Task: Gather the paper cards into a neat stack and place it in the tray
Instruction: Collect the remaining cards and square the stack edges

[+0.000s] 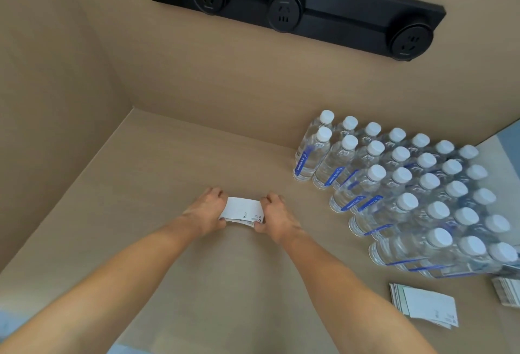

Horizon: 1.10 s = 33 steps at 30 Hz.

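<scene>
A: Which step is this?
B: Squaring up: left hand and right hand pinch the card stack ends, mid-tabletop.
A: Next?
B: Likely tidy edges; no tray in view.

— What sort of place does this look like?
— An office or meeting-room counter: a plain beige laminate counter, a black wall-mounted power rail with three round sockets, and rows of small clear white-capped water bottles as stock.
</scene>
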Available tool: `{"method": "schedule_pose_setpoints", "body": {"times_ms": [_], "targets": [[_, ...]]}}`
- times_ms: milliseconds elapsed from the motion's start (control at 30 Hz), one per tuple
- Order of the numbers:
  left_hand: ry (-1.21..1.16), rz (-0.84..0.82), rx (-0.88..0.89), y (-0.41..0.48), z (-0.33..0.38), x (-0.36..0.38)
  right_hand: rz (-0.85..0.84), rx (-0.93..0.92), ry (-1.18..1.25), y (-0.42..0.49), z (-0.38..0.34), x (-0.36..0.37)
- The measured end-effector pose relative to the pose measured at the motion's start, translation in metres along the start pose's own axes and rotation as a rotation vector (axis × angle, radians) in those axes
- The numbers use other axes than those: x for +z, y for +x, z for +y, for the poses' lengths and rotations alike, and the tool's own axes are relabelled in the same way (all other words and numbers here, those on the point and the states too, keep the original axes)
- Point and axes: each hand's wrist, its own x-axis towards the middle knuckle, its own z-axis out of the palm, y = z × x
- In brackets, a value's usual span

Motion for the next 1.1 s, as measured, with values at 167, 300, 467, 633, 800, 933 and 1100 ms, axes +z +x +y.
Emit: {"method": "schedule_pose_setpoints", "body": {"times_ms": [167, 300, 467, 633, 800, 933, 1100], "targets": [[0.005, -0.06, -0.032, 0.005, -0.006, 0.01, -0.048, 0.027, -0.006, 0.004, -0.005, 0.011], [-0.043, -0.085, -0.049, 0.007, -0.008, 0.017, -0.07, 0.027, -0.012, 0.007, -0.005, 0.016], [-0.064, -0.045, -0.01, 0.012, -0.013, 0.017, -0.074, 0.04, -0.013, 0.01, -0.004, 0.015], [-0.082, -0.061, 0.033, 0.017, -0.015, 0.018, -0.065, 0.042, -0.014, 0.009, -0.005, 0.016], [-0.083, -0.087, 0.009, 0.022, -0.015, 0.018, -0.074, 0.02, -0.048, 0.008, -0.005, 0.016], [-0.051, -0.143, -0.021, 0.026, -0.012, 0.016, -0.094, 0.011, -0.05, 0.01, -0.003, 0.013], [-0.077, -0.166, -0.068, 0.029, -0.01, 0.017, -0.117, 0.044, -0.009, 0.015, -0.004, 0.01]]}}
